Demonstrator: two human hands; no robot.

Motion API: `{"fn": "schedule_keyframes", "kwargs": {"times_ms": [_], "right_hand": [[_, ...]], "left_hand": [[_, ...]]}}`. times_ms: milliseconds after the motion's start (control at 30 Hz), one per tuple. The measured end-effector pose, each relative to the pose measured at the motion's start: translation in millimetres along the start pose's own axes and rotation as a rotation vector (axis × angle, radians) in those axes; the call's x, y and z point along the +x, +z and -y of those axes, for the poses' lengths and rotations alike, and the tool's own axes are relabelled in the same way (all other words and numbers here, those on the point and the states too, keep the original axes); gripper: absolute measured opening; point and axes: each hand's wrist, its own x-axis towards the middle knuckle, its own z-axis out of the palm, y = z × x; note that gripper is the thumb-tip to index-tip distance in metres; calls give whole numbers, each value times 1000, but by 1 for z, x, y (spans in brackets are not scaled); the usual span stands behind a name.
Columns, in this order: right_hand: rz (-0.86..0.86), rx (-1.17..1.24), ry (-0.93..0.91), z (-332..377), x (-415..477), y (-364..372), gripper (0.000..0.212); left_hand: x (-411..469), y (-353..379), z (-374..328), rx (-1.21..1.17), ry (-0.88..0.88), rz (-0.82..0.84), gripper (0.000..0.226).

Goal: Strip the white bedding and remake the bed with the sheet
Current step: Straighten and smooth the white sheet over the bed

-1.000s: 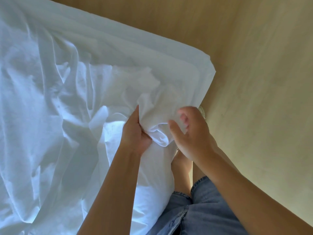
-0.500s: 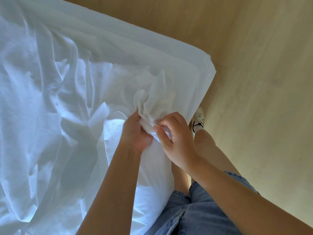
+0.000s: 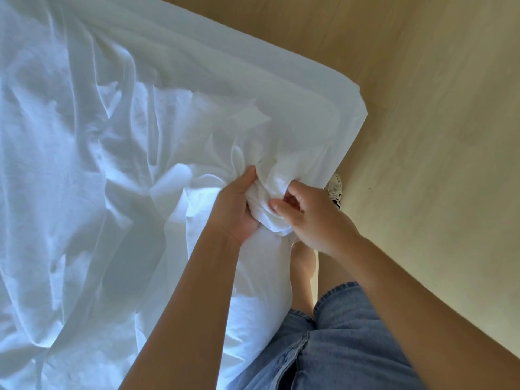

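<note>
A crumpled white sheet (image 3: pixel 92 170) covers the bed across the left and middle of the head view. Beneath it, smoother white bedding wraps the bed's corner (image 3: pixel 332 108). Close to that corner, my left hand (image 3: pixel 236 209) clenches a gathered wad of the sheet from the left. My right hand (image 3: pixel 309 212) pinches the same wad from the right, fingers curled into the folds. The bunch (image 3: pixel 270 190) sits between both hands at the bed's near edge.
A light wooden floor (image 3: pixel 436 136) runs along the right and top. My legs in blue denim shorts (image 3: pixel 337 342) stand against the bed's edge, with a white shoe (image 3: pixel 335 188) on the floor just past the corner.
My right hand came in from the right and closed on the bunched sheet. Both hands have gathered more cloth into the wad, and the view shifted slightly.
</note>
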Motion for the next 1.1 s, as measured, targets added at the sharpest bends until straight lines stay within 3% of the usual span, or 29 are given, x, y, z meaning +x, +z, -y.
{"fn": "schedule_keyframes", "kwargs": {"times_ms": [133, 267, 433, 700, 833, 967, 1067, 1100], "right_hand": [[28, 27, -15, -4, 5, -13, 31], [-48, 224, 64, -9, 4, 2, 24], [-86, 276, 91, -12, 5, 21, 18], [-309, 348, 115, -17, -6, 16, 29], [-266, 244, 151, -28, -24, 15, 33], [-201, 321, 291, -30, -12, 3, 34], [-312, 391, 246, -16, -2, -4, 13], [-314, 398, 225, -11, 3, -4, 19]], "left_hand": [[1, 7, 2, -57, -20, 9, 50], [1, 4, -1, -58, -44, 29, 64], [2, -4, -5, 65, -113, -72, 29], [7, -1, 2, -224, 54, 4, 26], [9, -6, 0, -313, 113, 19, 27], [3, -1, -1, -206, 34, 28, 23], [6, 4, -1, -74, -55, -97, 37], [8, 7, 0, 2, -85, -125, 36]]}}
